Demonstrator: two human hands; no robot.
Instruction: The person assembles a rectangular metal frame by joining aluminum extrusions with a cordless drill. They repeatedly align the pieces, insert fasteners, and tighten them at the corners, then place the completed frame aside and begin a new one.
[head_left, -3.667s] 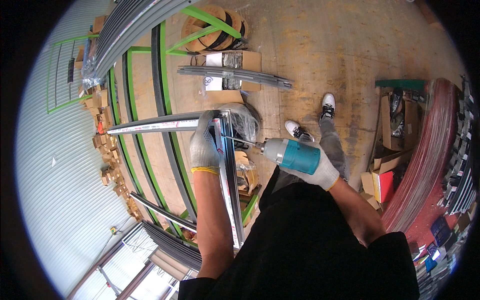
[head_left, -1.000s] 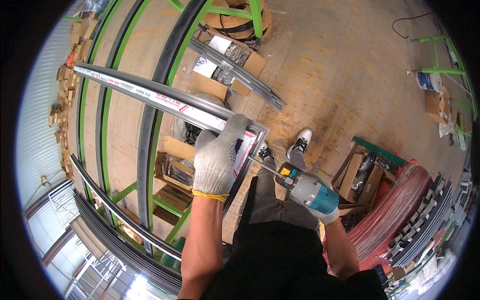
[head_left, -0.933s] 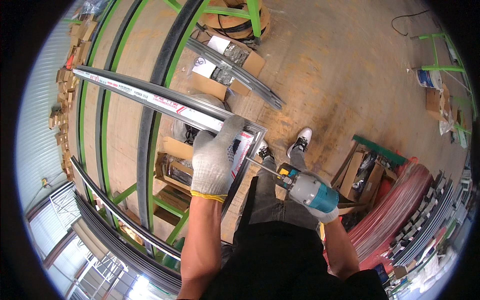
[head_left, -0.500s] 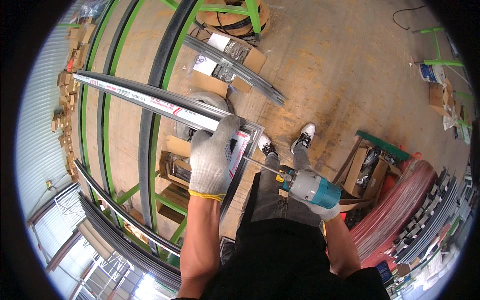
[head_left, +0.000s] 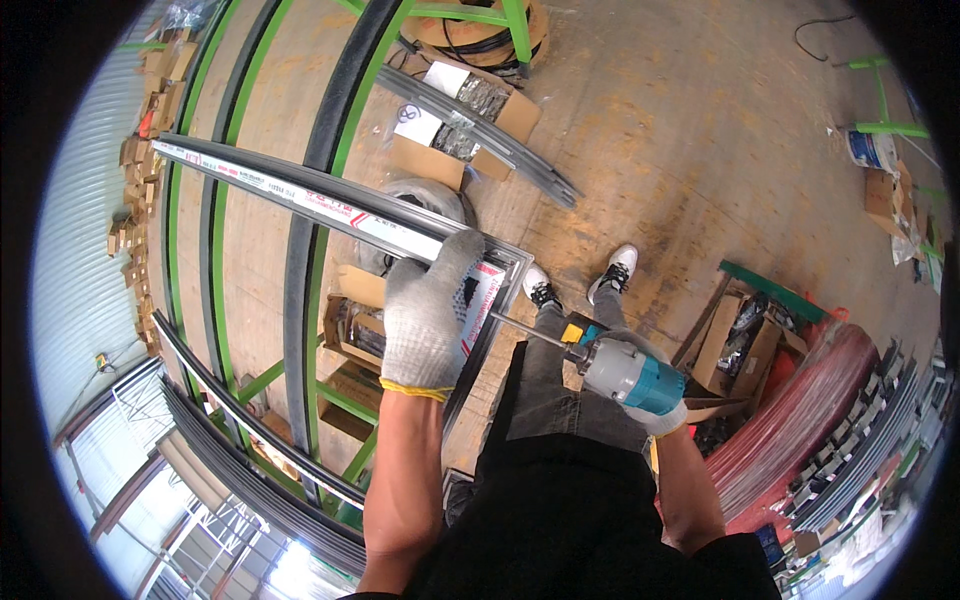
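A grey metal frame (head_left: pixel 395 236) with printed white protective film lies across the rack, its near corner close in front of me. My left hand (head_left: pixel 425 315), in a white knit glove with a yellow cuff, is closed over the frame just by that corner. In my right hand (head_left: pixel 668 418), also gloved, is a grey and teal power drill (head_left: pixel 632 374); its body hides most of the fingers. The drill's long thin bit (head_left: pixel 528 329) points left, and its tip meets the outer side of the frame's short piece. Whether it has entered the metal cannot be seen.
Green rack bars with black padding (head_left: pixel 300 270) run under the frame. Beyond it are an open carton of parts (head_left: pixel 515 118) and loose grey profiles (head_left: pixel 530 172). At right stand a carton (head_left: pixel 715 340) and a red film-wrapped bundle (head_left: pixel 800 425). My shoes (head_left: pixel 620 265) are ahead.
The drill has tilted slightly, its yellow and teal part now showing farther up from the chuck. My left hand keeps its hold on the frame. The whole view has shifted a little.
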